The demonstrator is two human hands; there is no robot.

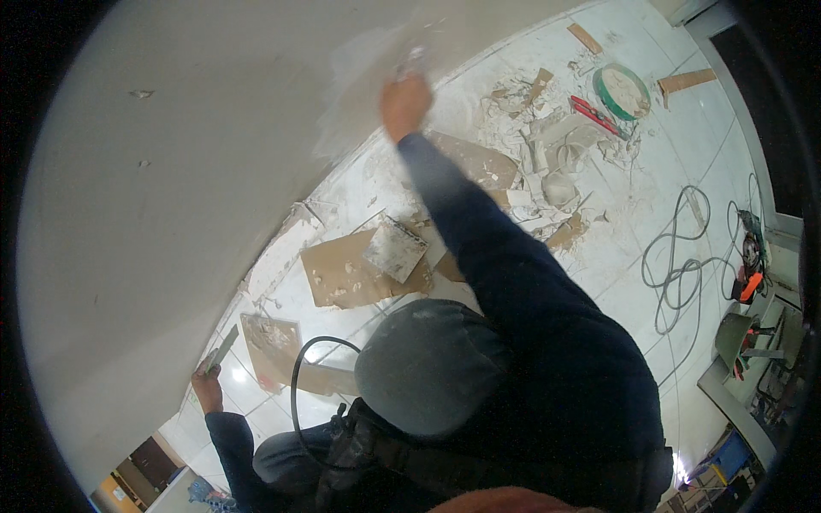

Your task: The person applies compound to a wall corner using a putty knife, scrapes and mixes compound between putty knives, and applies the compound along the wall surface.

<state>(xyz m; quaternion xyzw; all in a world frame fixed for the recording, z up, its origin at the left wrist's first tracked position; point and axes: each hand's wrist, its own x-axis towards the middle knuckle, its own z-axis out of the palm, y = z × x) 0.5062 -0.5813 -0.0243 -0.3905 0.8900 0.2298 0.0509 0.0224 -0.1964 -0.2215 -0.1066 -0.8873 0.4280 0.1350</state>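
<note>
My right hand point(404, 103) reaches up along a dark blue sleeve to the pale plastered wall point(171, 171). It is shut on a small blurred tool point(413, 58) pressed to a whitish smeared patch of wall. Low at the left, my left hand point(205, 386) grips a flat metal scraper blade point(222, 349) held close to the wall's base. A grey fabric bulge point(428, 368) lies between my arms.
On the tiled floor lie cardboard sheets point(342, 278) with a plaster-caked square board point(395, 248) on them. Further off are a rubble pile point(547, 162), a green-rimmed bucket point(622, 90), a red level point(599, 115), a grey cable coil point(680, 256) and an orange power tool point(748, 278).
</note>
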